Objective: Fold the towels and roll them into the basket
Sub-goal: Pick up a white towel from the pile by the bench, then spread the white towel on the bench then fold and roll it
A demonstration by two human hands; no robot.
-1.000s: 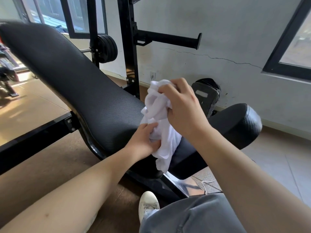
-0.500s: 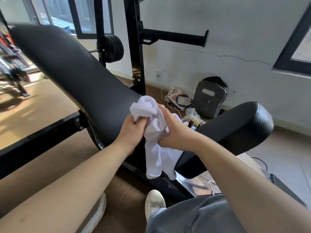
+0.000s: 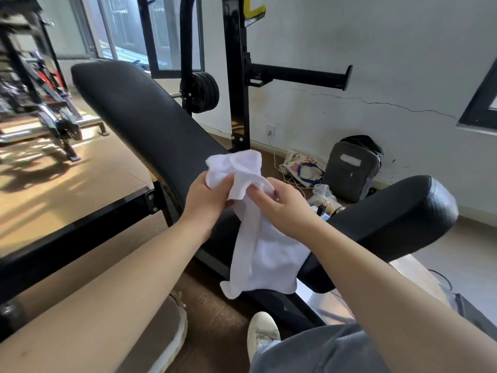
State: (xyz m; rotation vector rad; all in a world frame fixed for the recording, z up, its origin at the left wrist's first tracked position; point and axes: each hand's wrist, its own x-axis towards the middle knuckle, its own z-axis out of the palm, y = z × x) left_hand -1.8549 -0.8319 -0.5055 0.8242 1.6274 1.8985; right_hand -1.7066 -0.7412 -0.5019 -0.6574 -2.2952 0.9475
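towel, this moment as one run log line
towel: bunched, unfolded, hanging in front of bench | left hand: grips top | right hand: pinches fold | basket: not in view

Both hands hold one white towel [image 3: 258, 238] above a black padded bench [image 3: 139, 122]. The left hand [image 3: 207, 200] grips the bunched top; the right hand [image 3: 285, 208] pinches beside it. Remaining cloth hangs down, crumpled.

- Towel [image 3: 258, 254]: the upper end is bunched in your left hand [image 3: 207, 200], so its edges there are hidden.
- Your right hand [image 3: 285, 208]: fingertips are partly covered by cloth.
- Bench [image 3: 139, 117]: the gap between the pads is masked by the towel and your hands.
- Gym machines [image 3: 40, 84], far left: blurred.
- Window [image 3: 481, 103], right: cut off by the edge.
- Floor clutter [image 3: 322, 195]: too small to identify.
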